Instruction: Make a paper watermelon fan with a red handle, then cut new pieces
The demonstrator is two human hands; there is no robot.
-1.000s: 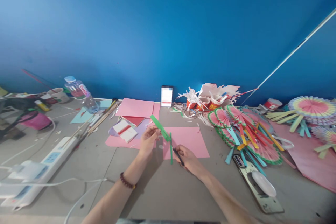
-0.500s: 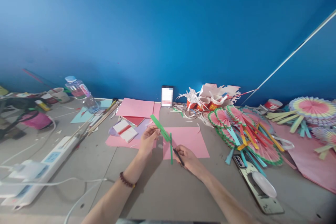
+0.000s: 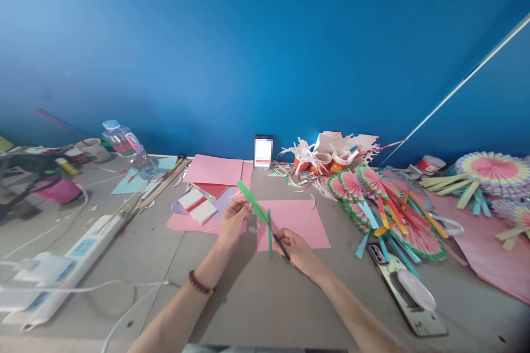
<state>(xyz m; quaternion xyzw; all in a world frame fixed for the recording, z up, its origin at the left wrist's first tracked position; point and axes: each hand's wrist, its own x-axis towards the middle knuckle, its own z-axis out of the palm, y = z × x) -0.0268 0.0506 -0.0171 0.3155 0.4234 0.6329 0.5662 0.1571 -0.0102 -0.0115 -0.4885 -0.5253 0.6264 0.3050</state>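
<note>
Between the fingers of my left hand is a green paper strip, slanting down to the right. My right hand is closed around a pair of dark scissors. The scissors' blades point up and left and meet the lower end of that strip; whether they bite into it I cannot tell. Just beneath lies a narrower green strip, running across the left part of a pink paper sheet and past its near edge.
Folded paper fans and a phone with a white mouse lie to the right. Paper cups stand by the wall. On the left are a power strip, a bottle, thin sticks and pink sheets.
Almost nothing differs. Both hands, the green strip and the scissors stay in nearly the same place.
</note>
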